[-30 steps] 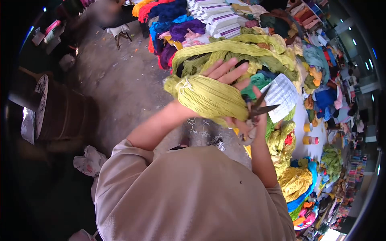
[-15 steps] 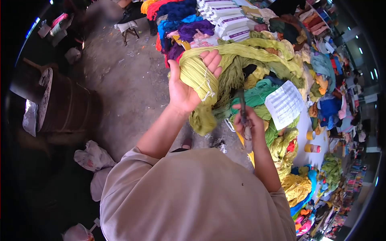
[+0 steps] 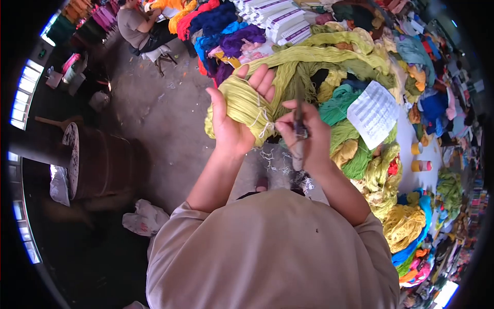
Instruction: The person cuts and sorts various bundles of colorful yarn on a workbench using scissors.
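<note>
The yellow-green skein (image 3: 241,105) is lying across the left hand (image 3: 231,121), above the floor (image 3: 170,113) and just left of the counter (image 3: 404,162)! That palm is facing up, fingers spreading wide, the yarn resting on it rather than being gripped. The white tie (image 3: 267,125) is hanging at the skein's right end, and the right hand (image 3: 304,131) is hovering right beside it, curling round the scissors (image 3: 300,130). Whether those fingertips are pinching the string, nobody is telling from this blur. The step in hand is looking like work on that tie, and the next move is probably calling for a steady left palm and blades staying clear of the strands.

Further out, olive skeins (image 3: 309,57) are draping over the counter, a printed sheet (image 3: 373,113) is lying on the yarn, thread scraps (image 3: 280,166) are littering the floor, and a co-worker (image 3: 135,28) is sitting beyond.
</note>
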A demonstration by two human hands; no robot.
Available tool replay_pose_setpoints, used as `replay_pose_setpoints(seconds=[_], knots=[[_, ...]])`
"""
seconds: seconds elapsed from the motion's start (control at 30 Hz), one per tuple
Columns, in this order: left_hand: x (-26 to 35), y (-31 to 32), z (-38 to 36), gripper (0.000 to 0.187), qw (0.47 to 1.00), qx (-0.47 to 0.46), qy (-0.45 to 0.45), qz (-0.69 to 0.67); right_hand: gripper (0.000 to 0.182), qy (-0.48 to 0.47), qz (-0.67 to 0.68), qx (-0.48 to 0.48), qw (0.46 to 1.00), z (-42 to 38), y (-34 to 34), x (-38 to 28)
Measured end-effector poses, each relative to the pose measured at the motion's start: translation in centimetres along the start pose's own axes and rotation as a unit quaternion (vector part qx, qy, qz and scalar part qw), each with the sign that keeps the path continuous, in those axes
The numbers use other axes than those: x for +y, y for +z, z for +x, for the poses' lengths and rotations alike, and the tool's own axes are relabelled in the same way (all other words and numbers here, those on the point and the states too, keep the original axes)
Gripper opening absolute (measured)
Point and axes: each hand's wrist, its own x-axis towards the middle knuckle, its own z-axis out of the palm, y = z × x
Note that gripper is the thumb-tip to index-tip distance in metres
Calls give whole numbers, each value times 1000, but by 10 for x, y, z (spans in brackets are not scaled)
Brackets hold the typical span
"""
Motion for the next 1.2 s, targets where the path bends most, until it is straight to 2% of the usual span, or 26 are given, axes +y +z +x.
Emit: replay_pose_setpoints(seconds=[0.03,0.17,0.23,0.27,0.33,0.37,0.43,0.5,0.57,0.6,0.7,0.73,0.77,0.8,0.87,0.9,0.93,0.97,1.0,1.07,1.1,1.13,1.17,1.2], knots=[[4,-2,-1,85,1000,8,14,10,38,0,-10,11,1000,4,-6,-9],[10,-11,-1,82,998,43,35,18,39,45,152,11,987,15,-17,-10],[7,-10,0,81,998,44,33,22,50,76,92,-65,991,15,-18,-12],[4,-9,1,81,998,44,30,26,53,-30,26,-88,995,16,-13,-12],[-1,-2,0,80,999,31,8,25,46,-99,-80,-76,989,15,-3,-7],[-3,-1,-1,80,999,35,-3,37,46,-99,-81,-71,989,14,-5,-6],[-2,0,0,79,996,35,11,81,41,-3,-13,-39,999,11,-9,-4],[-1,-7,0,79,993,19,29,117,42,55,36,3,998,15,-20,-16],[0,-9,0,81,968,-23,57,245,43,34,116,28,992,17,-31,-9],[0,-10,1,88,951,-33,75,297,45,23,110,25,993,17,-38,-9],[5,-23,7,97,869,-91,180,453,45,42,163,55,984,14,-44,-5],[6,-22,9,96,944,-97,148,277,45,46,190,61,979,13,-45,-3],[8,-21,11,96,985,-98,111,92,45,46,191,64,979,12,-46,-1],[14,-21,12,90,996,-32,79,-37,45,58,196,63,977,12,-48,1],[22,-34,14,82,991,67,49,-104,45,65,193,46,978,11,-49,8],[21,-33,14,71,997,12,22,-77,45,63,194,50,978,14,-50,8],[21,-32,10,66,997,15,7,73,45,55,159,26,985,16,-52,7],[21,-30,3,61,975,20,-9,221,46,50,125,2,991,17,-53,6],[20,-13,0,58,959,-6,-38,281,48,53,128,-22,990,23,-55,4],[13,8,0,66,926,-54,-91,362,48,86,68,-98,989,41,-59,-23],[13,11,1,63,917,-89,-117,372,47,35,38,-141,989,50,-54,-23],[12,-16,3,61,925,-82,-150,340,42,-57,2,-162,985,61,-45,-13],[10,-43,4,60,931,-75,-183,307,40,-97,-163,-192,963,71,-42,-35],[2,-21,2,50,871,-56,-129,471,39,-113,-171,-193,959,77,-31,-36]])
